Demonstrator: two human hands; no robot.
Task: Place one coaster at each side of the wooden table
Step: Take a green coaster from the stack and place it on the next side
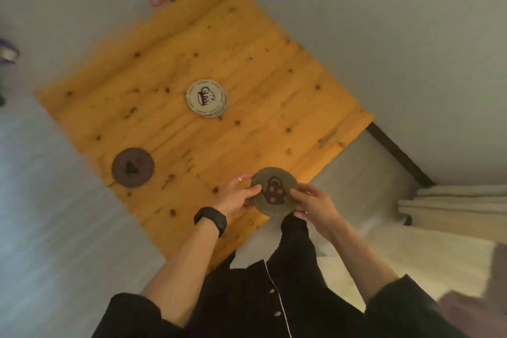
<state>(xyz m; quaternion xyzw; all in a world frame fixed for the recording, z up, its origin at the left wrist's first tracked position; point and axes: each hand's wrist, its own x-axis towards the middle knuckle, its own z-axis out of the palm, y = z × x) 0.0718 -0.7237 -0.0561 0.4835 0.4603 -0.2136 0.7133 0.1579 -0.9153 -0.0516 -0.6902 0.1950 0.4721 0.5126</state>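
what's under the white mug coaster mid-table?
The white mug coaster lies on top of a small stack: edges of at least one more coaster peek out below it on the wooden table. How many lie beneath, and their designs, is covered.

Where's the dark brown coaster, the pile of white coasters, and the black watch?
dark brown coaster (132,167), head view, its middle.
pile of white coasters (205,96), head view, top coaster's mug picture.
black watch (210,220), head view, its band.
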